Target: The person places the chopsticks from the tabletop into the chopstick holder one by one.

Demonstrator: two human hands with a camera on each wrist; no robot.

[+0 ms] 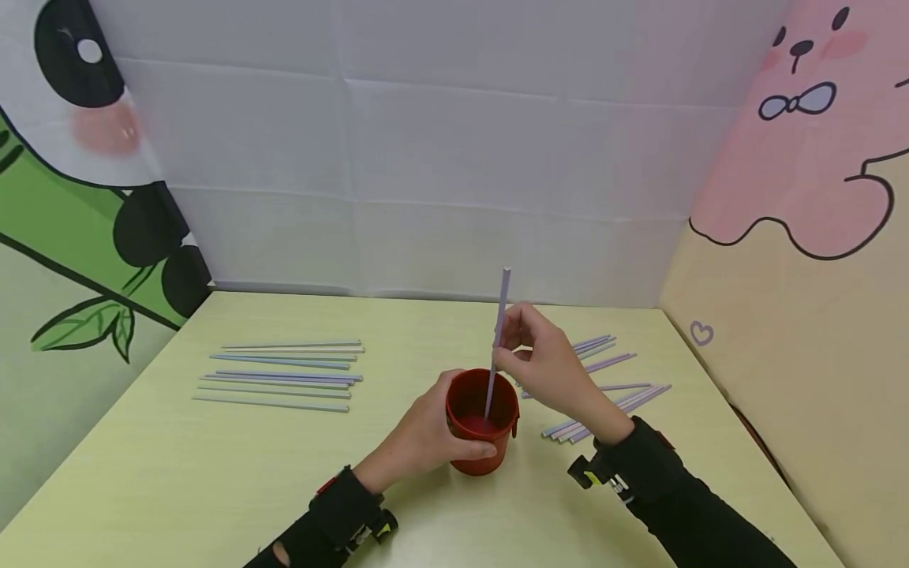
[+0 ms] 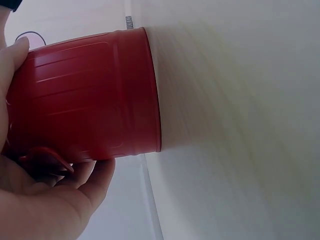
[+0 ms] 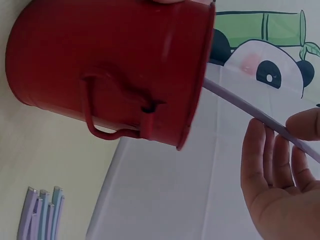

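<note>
"At the middle of the table (image 1: 177, 473), where is the red bucket (image 1: 469, 405)?"

"Between the two hands, mouth up. Whether its base touches the tabletop: cannot tell."

"Left hand (image 1: 426, 438)?"

"At the bucket's 9 o'clock. Thumb across the near side, fingers round the far side; clamped on the outer wall, spread to the bucket's width."

"Right hand (image 1: 543, 363)?"

"At 1 o'clock, above the rim. Thumb and fingertips almost together, pinching the purple stick (image 1: 503, 296). Right wrist view: thumb on one side of the shaft, several fingertips lined along the other."

"Stick ends?"

"Upper end above the hand, leaning slightly toward 1 o'clock; lower end inside the bucket. Contact with the bucket floor: cannot tell."

"Fittings?"

"Looped handle (image 3: 88, 107) on the outer wall, 3 o'clock."

"Loose stock?"

"Left-side sticks (image 1: 284, 375) between 9 and 10 o'clock, roughly side by side. Right-side sticks (image 1: 642, 400) between 2 and 3 o'clock, slanting, partly hidden by the right hand. Pale backdrop (image 1: 440, 150) at 12."
</note>
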